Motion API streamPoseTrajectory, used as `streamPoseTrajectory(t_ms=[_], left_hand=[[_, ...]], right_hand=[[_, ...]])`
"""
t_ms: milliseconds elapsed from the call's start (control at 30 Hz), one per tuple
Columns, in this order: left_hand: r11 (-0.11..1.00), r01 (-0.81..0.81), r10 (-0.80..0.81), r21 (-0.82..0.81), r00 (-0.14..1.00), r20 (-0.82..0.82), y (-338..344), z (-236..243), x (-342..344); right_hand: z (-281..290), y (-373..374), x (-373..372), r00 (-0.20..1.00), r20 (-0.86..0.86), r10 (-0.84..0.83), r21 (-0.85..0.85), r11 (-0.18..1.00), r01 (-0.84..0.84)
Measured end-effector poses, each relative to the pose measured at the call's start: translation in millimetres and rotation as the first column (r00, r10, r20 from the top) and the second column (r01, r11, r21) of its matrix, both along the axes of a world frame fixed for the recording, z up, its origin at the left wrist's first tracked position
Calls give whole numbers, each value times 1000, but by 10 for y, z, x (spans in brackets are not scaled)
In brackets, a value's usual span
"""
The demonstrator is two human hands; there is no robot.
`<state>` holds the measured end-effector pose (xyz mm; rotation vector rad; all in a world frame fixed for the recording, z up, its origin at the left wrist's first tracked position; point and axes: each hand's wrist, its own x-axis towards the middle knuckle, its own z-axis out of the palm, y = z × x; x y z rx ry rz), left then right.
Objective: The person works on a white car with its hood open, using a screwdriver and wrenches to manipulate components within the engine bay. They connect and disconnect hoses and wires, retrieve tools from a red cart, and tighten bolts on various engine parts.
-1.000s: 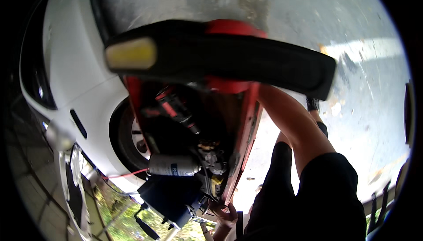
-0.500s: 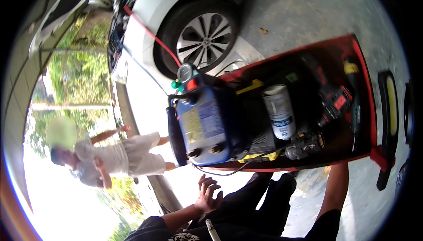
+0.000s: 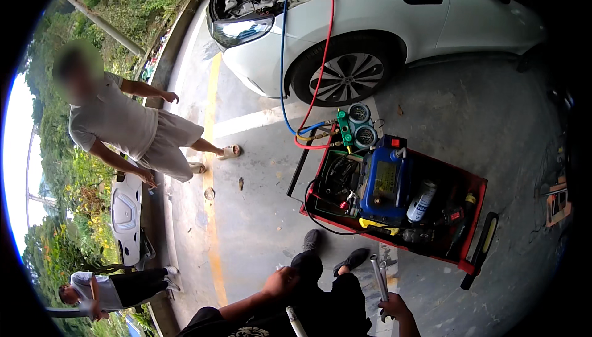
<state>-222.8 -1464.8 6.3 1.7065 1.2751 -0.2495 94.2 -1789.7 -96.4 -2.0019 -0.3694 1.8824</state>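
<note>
My right hand (image 3: 396,308), at the lower middle, is closed around a pair of metal wrenches (image 3: 378,273). Their ring ends point up toward the tool cart, and a jaw shows below my fingers. In front of my dark clothes, my left hand (image 3: 281,281) is raised near my knee, its fingers blurred; I cannot make out whether it holds anything. Beyond my feet, the red tool cart (image 3: 479,213) carries a blue machine (image 3: 385,183), a spray can (image 3: 422,201) and a cordless drill (image 3: 449,216). A green manifold gauge set (image 3: 345,128) sits at its far left corner.
Red (image 3: 330,35) and blue hoses run from the gauges into the open engine bay of a white car (image 3: 351,19). A person in light clothes (image 3: 123,115) stands at left; another person (image 3: 105,291) is farther back. A cigarette (image 3: 296,321) shows at the lower edge.
The view has swung away from the cart, which now appears smaller and farther off. My right hand, hidden by the cart before, now shows with wrenches. My left hand's fingers were spread earlier.
</note>
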Motion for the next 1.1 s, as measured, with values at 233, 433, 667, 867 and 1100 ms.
streamPoseTrajectory(t_ms=[233,433,667,867,1100], left_hand=[[776,-84,232,-625,959,160,851,-209,-479],[573,-269,760,-775,529,378,2462,236,-1023],[802,-162,553,-575,565,612,4522,806,-1607],[920,-278,390,-276,587,709,6354,864,-1740],[725,-644,586,-243,393,709,8900,897,-2033]], right_hand=[[1325,2643,-867,813,187,552,215,784,-582],[1427,4764,-2250,771,470,429,498,592,-633],[1758,6572,-3028,910,410,63,769,513,-381],[1501,8394,-2894,856,416,-306,883,362,-300],[1220,11189,-2550,928,-100,-358,753,583,306]])
